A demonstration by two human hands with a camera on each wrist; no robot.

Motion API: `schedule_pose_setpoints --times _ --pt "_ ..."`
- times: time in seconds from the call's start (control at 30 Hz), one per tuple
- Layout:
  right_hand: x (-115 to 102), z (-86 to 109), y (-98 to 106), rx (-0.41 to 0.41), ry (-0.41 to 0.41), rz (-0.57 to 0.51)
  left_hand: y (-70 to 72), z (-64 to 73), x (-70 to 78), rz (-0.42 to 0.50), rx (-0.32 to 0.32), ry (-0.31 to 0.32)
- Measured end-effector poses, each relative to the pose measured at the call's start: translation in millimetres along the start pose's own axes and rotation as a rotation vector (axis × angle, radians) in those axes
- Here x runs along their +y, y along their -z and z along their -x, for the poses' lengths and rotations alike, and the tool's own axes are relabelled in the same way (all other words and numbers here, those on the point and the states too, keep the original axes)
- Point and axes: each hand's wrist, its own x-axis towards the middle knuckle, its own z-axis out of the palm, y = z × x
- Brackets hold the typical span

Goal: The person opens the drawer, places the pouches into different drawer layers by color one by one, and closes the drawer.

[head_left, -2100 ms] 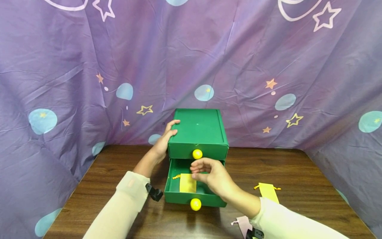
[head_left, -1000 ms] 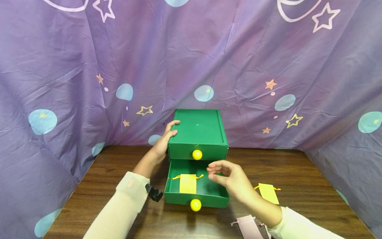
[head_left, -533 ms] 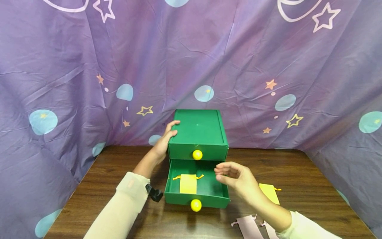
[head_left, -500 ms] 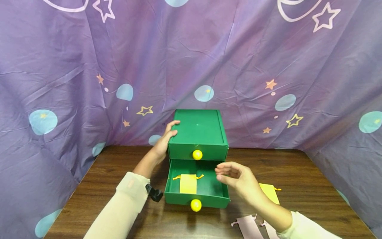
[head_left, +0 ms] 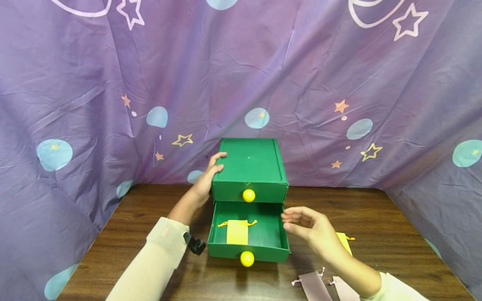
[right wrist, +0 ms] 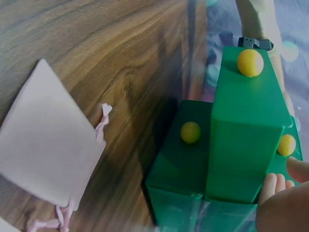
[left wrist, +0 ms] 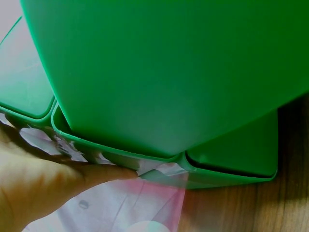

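Observation:
A green drawer cabinet (head_left: pixel 248 161) with yellow knobs stands mid-table. My left hand (head_left: pixel 204 182) rests against its left side, two fingertips lying over the top edge; in the left wrist view the thumb (left wrist: pixel 99 176) stretches along the cabinet's side. Below the top drawer, another drawer (head_left: pixel 265 253) is pulled out, with a yellow drawstring pouch (head_left: pixel 237 232) lying flat inside. My right hand (head_left: pixel 314 229) hovers by that drawer's right wall, fingers loosely bent and nothing between them. In the right wrist view, a third knob (right wrist: pixel 190 132) shows on the drawer below.
Another yellow pouch (head_left: pixel 344 241) lies on the table to the right, partly behind my right forearm. Nearer the front are two pink drawstring pouches, one (head_left: pixel 315 286) left of the other (head_left: pixel 344 288). A purple patterned curtain (head_left: pixel 308 83) hangs behind the table (head_left: pixel 150 209).
My right hand has moved right, from over the yellow pouch to the drawer's right wall, uncovering the pouch's right drawstring. My left hand has stayed on the cabinet.

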Motion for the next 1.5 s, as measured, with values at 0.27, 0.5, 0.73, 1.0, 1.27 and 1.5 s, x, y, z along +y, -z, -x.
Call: schedule_pose_setpoints --times 0.27,0.5,0.73,1.0,1.27,1.5 --pt "4 5.4 13 0.01 0.018 0.04 0.2 0.4 0.7 0.001 -0.001 0.0" --pt "10 9.7 24 0.023 0.012 0.015 0.2 0.0 0.6 0.008 -0.003 0.006" --pt "17 14.8 33 0.053 -0.001 0.058 -0.8 -0.4 1.0 -0.001 -0.001 -0.004" --pt "26 22.5 43 0.09 -0.033 0.109 -0.3 -0.3 1.0 0.005 0.0 0.002" --pt "36 29.3 53 0.139 -0.115 0.024 0.3 0.2 0.3 0.002 0.002 0.008" --pt "45 33.3 63 0.162 -0.115 0.0 0.2 0.2 0.1 -0.002 0.0 0.004"
